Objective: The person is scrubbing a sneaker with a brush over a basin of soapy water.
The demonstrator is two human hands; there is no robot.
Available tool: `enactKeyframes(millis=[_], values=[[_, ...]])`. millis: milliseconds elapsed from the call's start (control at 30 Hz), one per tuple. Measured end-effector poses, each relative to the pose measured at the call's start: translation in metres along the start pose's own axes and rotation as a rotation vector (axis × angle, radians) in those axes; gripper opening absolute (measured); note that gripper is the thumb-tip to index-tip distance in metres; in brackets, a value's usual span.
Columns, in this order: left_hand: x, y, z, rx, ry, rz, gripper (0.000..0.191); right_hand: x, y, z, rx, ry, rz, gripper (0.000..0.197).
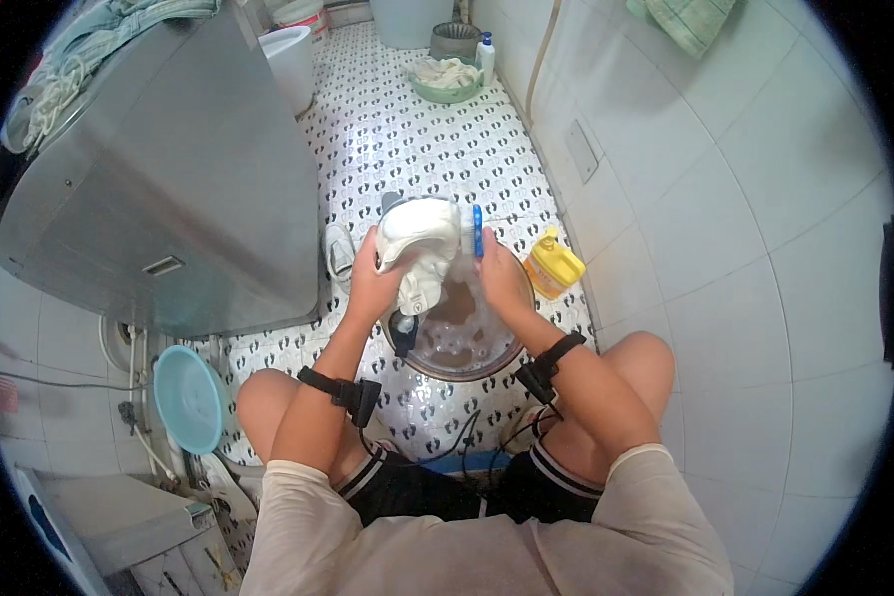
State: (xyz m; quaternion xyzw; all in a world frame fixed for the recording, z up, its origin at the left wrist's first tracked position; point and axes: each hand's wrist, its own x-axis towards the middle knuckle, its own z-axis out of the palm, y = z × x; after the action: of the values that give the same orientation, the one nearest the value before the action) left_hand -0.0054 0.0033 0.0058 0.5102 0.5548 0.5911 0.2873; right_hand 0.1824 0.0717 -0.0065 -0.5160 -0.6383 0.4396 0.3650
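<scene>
My left hand (380, 277) grips a white shoe (419, 223), held up over the rim of a round basin (458, 376) between my knees. In my right hand (498, 270) is a scrubbing brush (477, 231) with a blue back, its pale bristles facing the shoe; whether they touch it I cannot tell. Brownish water with suds (469, 328) fills the basin. A dark item (404, 337) hangs below the shoe at the basin's left edge; what it is cannot be made out. My fingertips are partly hidden behind the shoe and the brush.
Right of the basin stands a yellow jug (555, 267); left of it, another white shoe (339, 253). A large grey appliance (194, 164) flanks the left side, a tiled wall (715, 298) the right. Farther off are a green basin of cloth (447, 93) and a pump bottle (486, 58). A blue basin (188, 400) leans lower left.
</scene>
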Motion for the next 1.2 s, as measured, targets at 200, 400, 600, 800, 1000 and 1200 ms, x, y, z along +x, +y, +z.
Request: enactKeyframes(millis=[200,400,600,800,1000,1200], values=[[-0.003,0.008,0.007,0.095,-0.03,-0.024,0.037,0.027,0.003,-0.008,0.173,0.021,-0.061,0.065],[0.0,0.004,0.0,0.054,-0.033,-0.005,0.036,0.011,0.011,0.001,0.161,0.048,0.007,0.064],[-0.003,0.009,0.003,0.107,-0.036,0.005,0.034,0.022,-0.013,-0.015,0.149,0.046,-0.164,0.06],[0.0,0.012,0.002,0.087,-0.077,-0.016,0.037,0.026,0.005,-0.027,0.058,0.102,-0.257,0.057],[-0.003,0.015,0.001,0.139,-0.067,-0.013,0.039,0.016,-0.026,-0.024,0.096,0.083,-0.316,0.055],[-0.002,0.004,-0.001,0.152,-0.084,-0.027,0.041,0.022,-0.014,-0.035,-0.076,0.098,-0.355,0.052]])
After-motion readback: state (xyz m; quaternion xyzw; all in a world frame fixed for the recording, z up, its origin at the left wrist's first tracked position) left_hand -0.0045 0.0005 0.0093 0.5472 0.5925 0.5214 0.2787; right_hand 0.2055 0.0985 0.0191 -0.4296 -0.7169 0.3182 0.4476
